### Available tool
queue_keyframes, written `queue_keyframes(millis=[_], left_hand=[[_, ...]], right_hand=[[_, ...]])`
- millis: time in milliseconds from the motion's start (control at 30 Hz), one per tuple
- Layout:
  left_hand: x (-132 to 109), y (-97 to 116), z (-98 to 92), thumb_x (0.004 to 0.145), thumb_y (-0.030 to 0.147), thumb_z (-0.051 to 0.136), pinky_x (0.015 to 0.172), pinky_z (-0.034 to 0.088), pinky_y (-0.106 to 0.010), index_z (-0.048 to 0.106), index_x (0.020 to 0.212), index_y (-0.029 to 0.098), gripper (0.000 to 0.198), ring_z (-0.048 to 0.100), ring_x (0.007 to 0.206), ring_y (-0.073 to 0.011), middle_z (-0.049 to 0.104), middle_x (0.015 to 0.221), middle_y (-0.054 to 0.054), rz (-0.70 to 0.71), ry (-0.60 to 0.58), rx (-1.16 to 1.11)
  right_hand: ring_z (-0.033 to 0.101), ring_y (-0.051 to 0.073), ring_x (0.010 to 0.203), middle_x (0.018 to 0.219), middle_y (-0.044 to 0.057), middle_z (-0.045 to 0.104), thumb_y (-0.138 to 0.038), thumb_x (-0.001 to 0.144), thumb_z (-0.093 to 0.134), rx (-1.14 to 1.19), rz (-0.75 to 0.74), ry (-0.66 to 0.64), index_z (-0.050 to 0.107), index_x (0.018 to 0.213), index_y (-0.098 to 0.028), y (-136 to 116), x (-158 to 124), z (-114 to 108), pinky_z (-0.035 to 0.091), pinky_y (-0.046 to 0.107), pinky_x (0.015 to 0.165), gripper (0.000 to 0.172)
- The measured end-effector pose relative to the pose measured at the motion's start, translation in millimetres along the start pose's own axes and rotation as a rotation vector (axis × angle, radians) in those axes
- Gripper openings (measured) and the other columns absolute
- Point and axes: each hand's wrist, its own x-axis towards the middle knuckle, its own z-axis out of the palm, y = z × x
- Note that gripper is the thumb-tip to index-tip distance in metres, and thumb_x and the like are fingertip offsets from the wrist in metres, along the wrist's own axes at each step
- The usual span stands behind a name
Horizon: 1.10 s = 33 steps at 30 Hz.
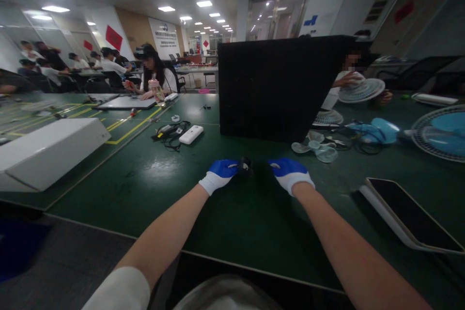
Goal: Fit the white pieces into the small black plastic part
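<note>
My left hand (222, 170), in a blue and white glove, is closed on a small black round part (245, 165) with a pale spot at its middle. The part is just above or on the green table (240, 223); I cannot tell which. To its right, my right hand (289, 170), gloved alike, has its fingers pressed together in a pinch. A small pale spot shows at those fingertips, but what they hold, if anything, cannot be made out. A gap separates the right hand from the black part.
Behind my hands stands a large black box (269, 89). Clear fan blades (316, 147) lie to the right, near a fan cage (441, 131) and a phone (410, 213). At left are a white power bank (191, 134), cables (170, 133) and a white box (54, 150). People sit beyond.
</note>
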Motion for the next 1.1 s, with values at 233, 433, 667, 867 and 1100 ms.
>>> queue_keyframes(millis=[233, 433, 667, 867, 1100], left_hand=[[-1.5, 0.0, 1.6, 0.098, 0.036, 0.055, 0.106, 0.049, -0.034, 0.076, 0.114, 0.024, 0.03, 0.069, 0.111, -0.0201, 0.077, 0.116, -0.002, 0.054, -0.045, 0.023], [-2.5, 4.1, 1.4, 0.097, 0.035, 0.055, 0.104, 0.049, -0.034, 0.076, 0.115, 0.024, 0.029, 0.07, 0.107, -0.0197, 0.077, 0.114, 0.0, 0.048, -0.091, 0.013], [-7.4, 10.1, 3.6, 0.094, 0.036, 0.058, 0.099, 0.052, -0.034, 0.079, 0.106, 0.022, 0.028, 0.071, 0.102, -0.0214, 0.079, 0.108, -0.001, 0.068, -0.109, -0.089], [-6.6, 11.5, 2.7, 0.095, 0.04, 0.056, 0.094, 0.053, -0.033, 0.079, 0.102, 0.021, 0.03, 0.071, 0.097, -0.0204, 0.078, 0.102, -0.001, 0.069, -0.131, -0.087], [2.7, 0.0, 7.4, 0.095, 0.039, 0.057, 0.096, 0.053, -0.037, 0.077, 0.109, 0.021, 0.03, 0.071, 0.099, -0.0221, 0.078, 0.107, -0.004, 0.093, -0.069, -0.128]], right_hand=[[0.07, 0.031, 0.107, 0.109, 0.009, 0.077, -0.042, 0.094, 0.054, 0.363, -0.284, 0.341, 0.079, 0.11, -0.024, -13.7, -21.9, -0.8, 0.052, 0.051, 0.099, 0.035], [0.071, 0.029, 0.106, 0.11, 0.01, 0.078, -0.052, 0.088, 0.065, 0.716, -0.237, 0.307, 0.08, 0.104, -0.021, -29.6, -38.2, -6.3, 0.054, 0.047, 0.101, 0.038], [0.067, 0.029, 0.117, 0.122, 0.007, 0.075, -0.049, 0.092, 0.061, 0.728, -0.113, 0.194, 0.077, 0.114, -0.024, -31.7, -32.6, 10.1, 0.049, 0.048, 0.108, 0.037], [0.066, 0.029, 0.118, 0.125, 0.007, 0.073, -0.059, 0.088, 0.063, 0.802, -0.135, 0.115, 0.076, 0.115, -0.025, -24.8, -20.9, 25.1, 0.05, 0.047, 0.106, 0.045], [0.07, 0.029, 0.101, 0.122, 0.019, 0.071, -0.08, 0.083, -0.016, 1.319, 0.07, 0.062, 0.059, 0.14, -0.01, 27.8, 6.7, 10.9, 0.058, 0.04, 0.084, 0.117]])
